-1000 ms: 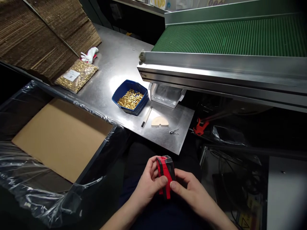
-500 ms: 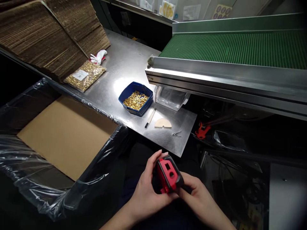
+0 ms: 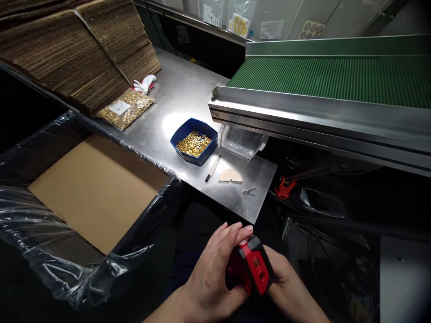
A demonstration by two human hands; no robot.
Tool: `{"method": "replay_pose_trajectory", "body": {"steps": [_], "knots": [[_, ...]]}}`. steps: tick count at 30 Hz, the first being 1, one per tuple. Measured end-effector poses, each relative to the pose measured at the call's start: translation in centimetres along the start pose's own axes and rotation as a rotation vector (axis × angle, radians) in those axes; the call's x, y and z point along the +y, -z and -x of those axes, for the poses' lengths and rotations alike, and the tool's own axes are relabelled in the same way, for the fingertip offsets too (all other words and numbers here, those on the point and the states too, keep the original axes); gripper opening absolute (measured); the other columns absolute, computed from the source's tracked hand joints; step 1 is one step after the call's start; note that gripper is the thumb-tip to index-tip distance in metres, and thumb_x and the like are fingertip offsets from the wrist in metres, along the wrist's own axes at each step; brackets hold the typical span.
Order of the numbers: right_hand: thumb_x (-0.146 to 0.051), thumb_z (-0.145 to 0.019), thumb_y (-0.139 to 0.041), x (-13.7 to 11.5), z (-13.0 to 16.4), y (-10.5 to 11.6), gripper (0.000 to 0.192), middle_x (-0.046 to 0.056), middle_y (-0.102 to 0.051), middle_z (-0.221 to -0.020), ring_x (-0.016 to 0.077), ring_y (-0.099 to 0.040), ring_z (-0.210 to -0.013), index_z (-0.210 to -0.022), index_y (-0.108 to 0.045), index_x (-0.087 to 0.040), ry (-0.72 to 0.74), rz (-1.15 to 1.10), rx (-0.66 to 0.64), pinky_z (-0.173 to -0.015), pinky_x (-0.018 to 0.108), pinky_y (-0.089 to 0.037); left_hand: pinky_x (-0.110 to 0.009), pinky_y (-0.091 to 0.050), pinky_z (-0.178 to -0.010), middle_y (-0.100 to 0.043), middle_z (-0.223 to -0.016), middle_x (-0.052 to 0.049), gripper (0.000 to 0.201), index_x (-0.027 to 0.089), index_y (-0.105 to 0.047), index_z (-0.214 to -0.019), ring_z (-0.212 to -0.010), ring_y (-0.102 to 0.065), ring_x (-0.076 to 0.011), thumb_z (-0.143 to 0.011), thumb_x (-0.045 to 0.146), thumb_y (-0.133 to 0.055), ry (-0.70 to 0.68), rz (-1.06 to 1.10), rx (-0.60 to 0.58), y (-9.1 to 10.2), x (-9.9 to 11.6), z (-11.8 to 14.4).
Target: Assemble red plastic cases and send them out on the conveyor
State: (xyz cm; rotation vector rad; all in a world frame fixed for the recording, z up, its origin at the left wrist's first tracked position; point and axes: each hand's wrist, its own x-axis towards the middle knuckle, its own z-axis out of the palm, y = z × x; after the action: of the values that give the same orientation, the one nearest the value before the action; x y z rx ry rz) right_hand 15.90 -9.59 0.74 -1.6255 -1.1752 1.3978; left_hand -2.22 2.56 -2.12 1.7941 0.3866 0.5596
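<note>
Gripping a red-and-black plastic housing (image 3: pixel 253 269) — left hand (image 3: pixel 212 273), right hand (image 3: pixel 286 280), both grips closed.

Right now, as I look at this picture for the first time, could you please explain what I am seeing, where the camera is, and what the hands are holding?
The camera sits on a person's head and looks forward and down, so the two bare hands at the bottom are that person's own. The left hand and right hand together hold a small red and black plastic part in a closed grip. Ahead lies a grey metal table. On it stand a blue plastic tray of small gold pieces, a clear bag of gold pieces, a white glove, a pale half-round piece and a thin white and black stick. To the left is an open cardboard box lined with clear plastic film. To the right runs a green ribbed conveyor belt.
</note>
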Motion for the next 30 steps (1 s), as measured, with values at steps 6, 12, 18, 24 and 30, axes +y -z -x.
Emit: {"method": "replay_pose_trajectory", "body": {"steps": [6, 12, 18, 24, 30], "knots": [[-0.013, -0.094, -0.053, 1.0, 0.3, -0.2, 0.024, 0.004, -0.072, -0.101, 0.0196, -0.065, -0.091, -0.105, -0.07, -0.026, 0.265, 0.249, 0.063, -0.082, 0.033, -0.053, -0.059, -0.007, -0.13, -0.047, -0.161, -0.009, 0.078, 0.034, -0.031, -0.162, -0.154, -0.034, -0.0372, -0.095, 0.063, -0.058, 0.104, 0.312, -0.109, 1.4, 0.9, -0.4], [-0.005, -0.09, -0.043, 1.4, 0.5, -0.3, 0.028, 0.007, -0.072, -0.097, 0.0202, -0.067, -0.09, -0.105, -0.06, -0.021, 0.405, 0.515, 0.152, -0.072, 0.033, -0.049, -0.055, -0.017, -0.13, -0.074, -0.13, 0.0, 0.026, 0.04, -0.077, -0.12, -0.137, -0.058, -0.0285, -0.1, 0.039, -0.061, 0.388, 0.493, 0.127, 0.2, 1.9, -1.2], [-0.003, -0.088, -0.042, 1.1, 0.4, -0.1, 0.031, 0.006, -0.073, -0.095, 0.0205, -0.067, -0.088, -0.104, -0.061, -0.021, 0.406, 0.533, 0.09, -0.074, 0.035, -0.049, -0.053, -0.031, -0.124, -0.08, -0.115, -0.004, 0.019, 0.032, -0.084, -0.103, -0.121, -0.068, -0.0302, -0.091, 0.042, -0.073, 0.552, 0.513, 0.224, -0.1, 1.8, -2.3], [-0.009, -0.091, -0.041, 0.2, -0.5, 0.8, 0.024, 0.0, -0.071, -0.089, 0.0168, -0.063, -0.084, -0.091, -0.061, -0.023, 0.187, 0.313, -0.124, -0.075, 0.033, -0.045, -0.028, -0.052, -0.077, -0.076, -0.09, -0.006, 0.027, 0.018, -0.079, -0.087, -0.084, -0.068, -0.0193, -0.091, 0.045, -0.073, 0.711, 0.618, 0.154, 2.2, 1.0, -3.4], [-0.01, -0.093, -0.04, 0.4, -0.7, 2.2, 0.021, 0.0, -0.069, -0.09, 0.0169, -0.061, -0.086, -0.088, -0.055, -0.023, 0.22, 0.306, -0.242, -0.079, 0.033, -0.044, -0.026, -0.047, -0.083, -0.069, -0.1, -0.005, 0.026, 0.021, -0.08, -0.103, -0.091, -0.063, -0.0171, -0.095, 0.042, -0.067, 0.534, 0.587, -0.05, 3.5, 1.2, -3.2]]}}
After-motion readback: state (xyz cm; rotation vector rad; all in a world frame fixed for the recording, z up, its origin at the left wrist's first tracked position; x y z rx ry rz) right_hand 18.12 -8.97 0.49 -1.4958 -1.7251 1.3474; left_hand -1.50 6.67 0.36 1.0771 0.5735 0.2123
